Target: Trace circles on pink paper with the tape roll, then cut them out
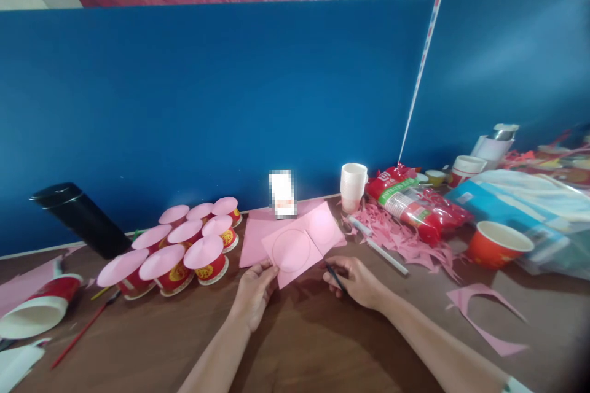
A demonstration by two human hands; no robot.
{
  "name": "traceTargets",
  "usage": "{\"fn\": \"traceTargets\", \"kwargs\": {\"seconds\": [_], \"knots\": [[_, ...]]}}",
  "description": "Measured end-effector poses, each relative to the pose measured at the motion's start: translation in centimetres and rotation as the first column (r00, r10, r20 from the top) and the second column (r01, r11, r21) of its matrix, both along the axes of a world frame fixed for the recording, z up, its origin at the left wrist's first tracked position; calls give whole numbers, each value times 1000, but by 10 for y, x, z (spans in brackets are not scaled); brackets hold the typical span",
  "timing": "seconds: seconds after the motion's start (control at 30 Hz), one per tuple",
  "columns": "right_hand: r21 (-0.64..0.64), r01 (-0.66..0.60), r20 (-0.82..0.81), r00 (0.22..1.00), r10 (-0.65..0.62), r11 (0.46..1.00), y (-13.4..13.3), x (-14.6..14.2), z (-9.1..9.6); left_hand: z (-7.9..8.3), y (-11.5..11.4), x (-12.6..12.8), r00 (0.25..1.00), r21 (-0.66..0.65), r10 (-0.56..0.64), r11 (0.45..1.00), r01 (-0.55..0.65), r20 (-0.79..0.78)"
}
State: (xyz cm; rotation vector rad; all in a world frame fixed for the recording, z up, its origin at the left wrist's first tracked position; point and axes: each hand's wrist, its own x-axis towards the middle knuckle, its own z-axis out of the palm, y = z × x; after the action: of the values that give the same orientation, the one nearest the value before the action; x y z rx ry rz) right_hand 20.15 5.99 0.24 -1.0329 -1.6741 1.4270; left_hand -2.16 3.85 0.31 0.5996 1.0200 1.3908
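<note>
Head view: two bare hands work over a brown table (313, 350), with a blue partition (239, 98) filling the upper half of the frame.
Pink sheet: at the centre of the frame, just below the middle, tilted, with a round outline (291, 250) drawn on its left part; a short dark line runs between that part and the right part.
Left hand (255, 290): grasping the sheet's lower left edge between thumb and fingers.
Right hand (354, 282): closed around a dark slim tool (335, 277), whose tip is by the sheet's lower right edge; blur hides its exact kind.
Pink paper (252, 236): flat on the table, behind and partly under the sheet.
Red cups (171, 282): nine, upside down, left of centre, each topped with a pink disc (161, 262).
Left side: a tilted black flask (87, 221), a red cup lying on its side (54, 295) and a red-handled brush (85, 331).
Right of centre: a stack of white cups (353, 187), a red packet (405, 202) beside pink shreds (391, 233), and a white pen (388, 258).
Far right: an upright orange cup (495, 247); below it, a curved pink scrap (491, 331).
</note>
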Motion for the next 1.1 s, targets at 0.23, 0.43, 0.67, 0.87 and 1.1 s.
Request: {"fn": "traceTargets", "kwargs": {"seconds": [0.23,0.43,0.67,0.87,1.1], "knots": [[-11,-11,2,1000,11,1000,1,1,-2,-2,1,-2,999,-15,-5,1000,6,33],[-5,-29,-6,1000,29,1000,1,2,-1,-1,1,-3,999,-14,-20,1000,21,36],[-30,-25,-11,1000,25,999,1,2,-1,-5,2,-3,1000,-3,-19,1000,19,22],[1,-28,-34,999,28,1000,2,2,-2,-4,-2,0,995,9,-98,995,98,19],[18,-23,-66,998,24,1000,2,2,2,-1,-4,3,995,-7,-101,995,101,2]]}}
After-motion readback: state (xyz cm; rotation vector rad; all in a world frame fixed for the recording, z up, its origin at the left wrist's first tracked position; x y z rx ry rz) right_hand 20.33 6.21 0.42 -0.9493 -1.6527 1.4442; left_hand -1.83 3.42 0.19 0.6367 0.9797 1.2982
